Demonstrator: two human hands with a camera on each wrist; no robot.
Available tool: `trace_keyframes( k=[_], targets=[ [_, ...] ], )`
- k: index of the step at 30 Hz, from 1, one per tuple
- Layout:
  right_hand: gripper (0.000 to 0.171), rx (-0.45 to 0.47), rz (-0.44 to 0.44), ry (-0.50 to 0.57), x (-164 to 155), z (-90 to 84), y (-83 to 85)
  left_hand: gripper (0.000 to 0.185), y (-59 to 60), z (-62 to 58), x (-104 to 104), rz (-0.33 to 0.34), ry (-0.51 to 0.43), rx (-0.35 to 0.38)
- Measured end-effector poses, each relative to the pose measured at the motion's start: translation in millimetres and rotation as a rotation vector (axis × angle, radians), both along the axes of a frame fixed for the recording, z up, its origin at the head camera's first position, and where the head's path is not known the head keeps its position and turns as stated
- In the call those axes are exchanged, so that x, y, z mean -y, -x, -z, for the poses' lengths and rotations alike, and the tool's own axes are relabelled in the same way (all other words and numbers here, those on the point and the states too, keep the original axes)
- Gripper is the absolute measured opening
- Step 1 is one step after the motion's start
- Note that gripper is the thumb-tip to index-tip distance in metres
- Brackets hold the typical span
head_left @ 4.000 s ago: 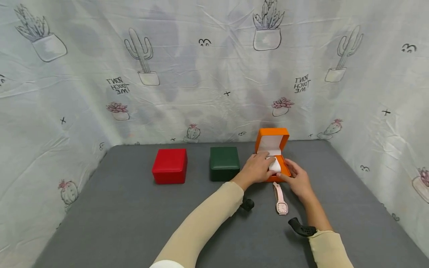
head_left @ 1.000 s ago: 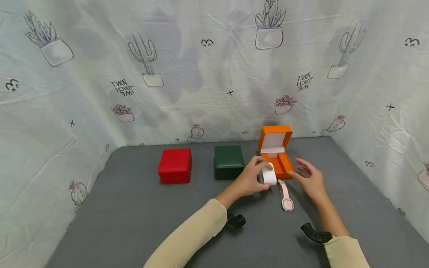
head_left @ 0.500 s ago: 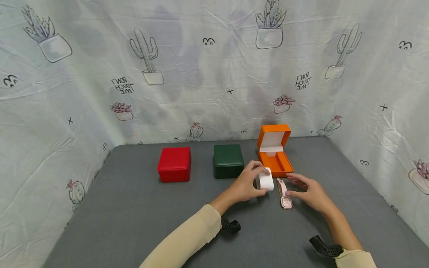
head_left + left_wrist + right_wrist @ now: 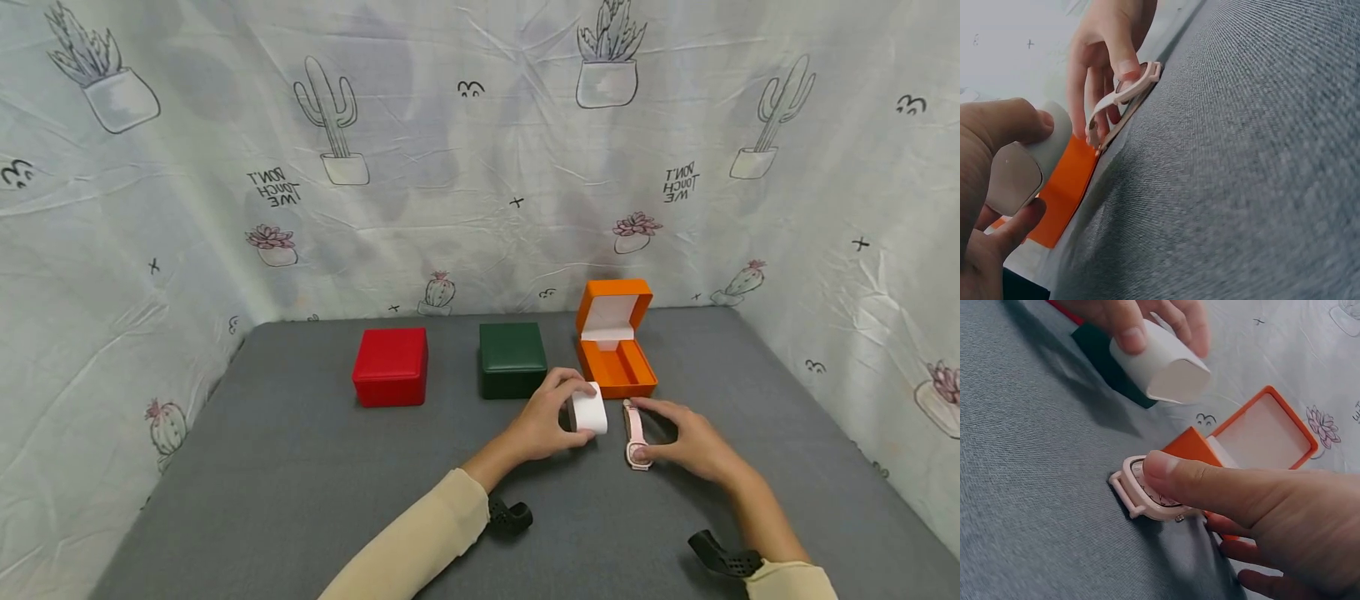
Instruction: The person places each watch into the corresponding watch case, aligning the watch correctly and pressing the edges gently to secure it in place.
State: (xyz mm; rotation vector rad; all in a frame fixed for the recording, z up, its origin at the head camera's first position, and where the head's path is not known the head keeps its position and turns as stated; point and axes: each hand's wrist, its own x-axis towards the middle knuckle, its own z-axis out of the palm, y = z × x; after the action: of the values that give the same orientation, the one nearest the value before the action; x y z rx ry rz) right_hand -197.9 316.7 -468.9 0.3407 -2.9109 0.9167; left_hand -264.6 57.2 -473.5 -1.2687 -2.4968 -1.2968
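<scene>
My left hand pinches a white watch cushion between thumb and fingers, over the table left of the watch. The cushion is a rounded block with a flat end facing the right wrist camera. My right hand has its thumb on the dial of a pink wristwatch and its fingertips at the far end of the strap. In the right wrist view the square watch case shows partly under the thumb. Just behind both hands stands an orange watch box, lid up, its inner slot bare.
A closed dark green box stands left of the orange one, and a closed red box farther left. The grey cloth-covered table ends at a hanging white cactus-print sheet behind and at the sides.
The left hand has taken the cushion out of the orange box and brought it forward and left. The right hand has left the box's edge and come down onto the watch.
</scene>
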Motion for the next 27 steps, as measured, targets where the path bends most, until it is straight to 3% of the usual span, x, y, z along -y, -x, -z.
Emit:
trace_keyframes(
  k=[6,12,27],
  targets=[
    [0.085,-0.008,-0.043,-0.025,8,-0.1,1.6,0.049,-3.3,2.0,1,0.003,0.004,-0.011],
    [0.101,0.02,-0.011,-0.043,10,3.8,-2.1,0.049,-4.5,4.5,0,0.01,-0.003,-0.025],
    [0.09,-0.033,0.042,0.022,14,10.0,-12.2,0.049,-8.3,5.5,-2,0.021,0.001,-0.03]
  ],
)
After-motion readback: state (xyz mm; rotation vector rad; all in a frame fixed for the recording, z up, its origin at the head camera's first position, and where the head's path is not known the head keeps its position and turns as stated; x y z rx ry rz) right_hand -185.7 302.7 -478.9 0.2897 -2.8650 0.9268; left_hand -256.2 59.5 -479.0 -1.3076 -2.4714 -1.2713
